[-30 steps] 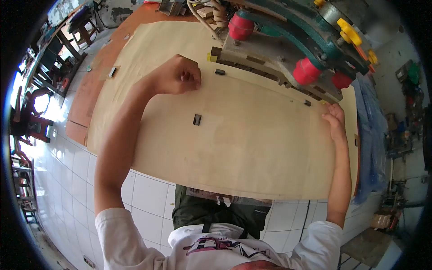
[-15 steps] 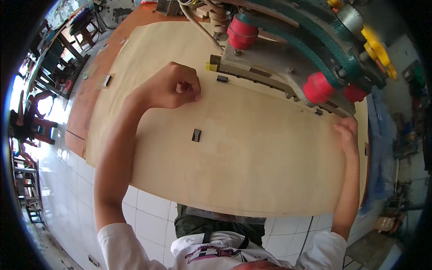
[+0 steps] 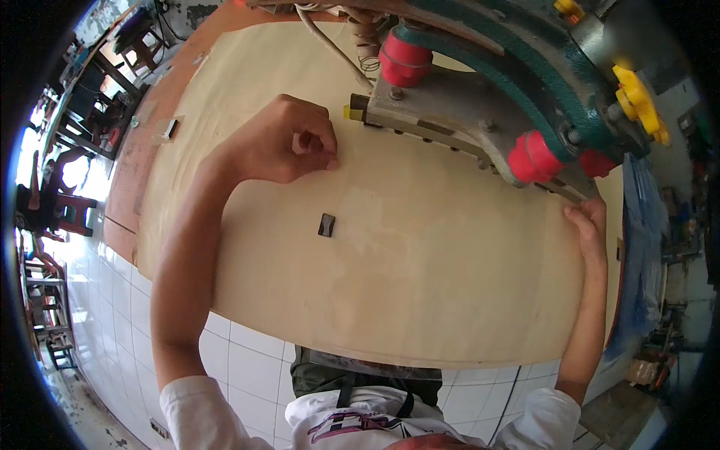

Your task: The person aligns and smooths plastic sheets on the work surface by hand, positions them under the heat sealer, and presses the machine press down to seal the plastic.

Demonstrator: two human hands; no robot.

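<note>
My left hand (image 3: pixel 289 142) rests over the pale sheet (image 3: pixel 420 277), left of a machine head (image 3: pixel 457 112). Its fingers are curled with thumb and fingertips together; whatever they might hold is hidden. At the right end of the machine's metal bar, my right hand (image 3: pixel 590 225) is closed with the thumb bent, its other fingers mostly out of sight. A small dark rectangular piece (image 3: pixel 326 225) lies on the sheet, below and right of my left hand. The bar carries a yellow-marked end (image 3: pixel 354 112) just beyond my left fingertips.
Red knobs (image 3: pixel 405 58) and a yellow knob (image 3: pixel 639 103) stick out from the green machine frame (image 3: pixel 525 75). Another small dark piece (image 3: pixel 172 129) sits on the orange-brown tabletop (image 3: pixel 124 202) at left. Stools (image 3: pixel 139 49) and blue sheeting (image 3: pixel 641 247) stand around.
Two small dark pieces beside the machine bar are no longer visible. The machine appears slightly lower in view. Both hands stay almost in place.
</note>
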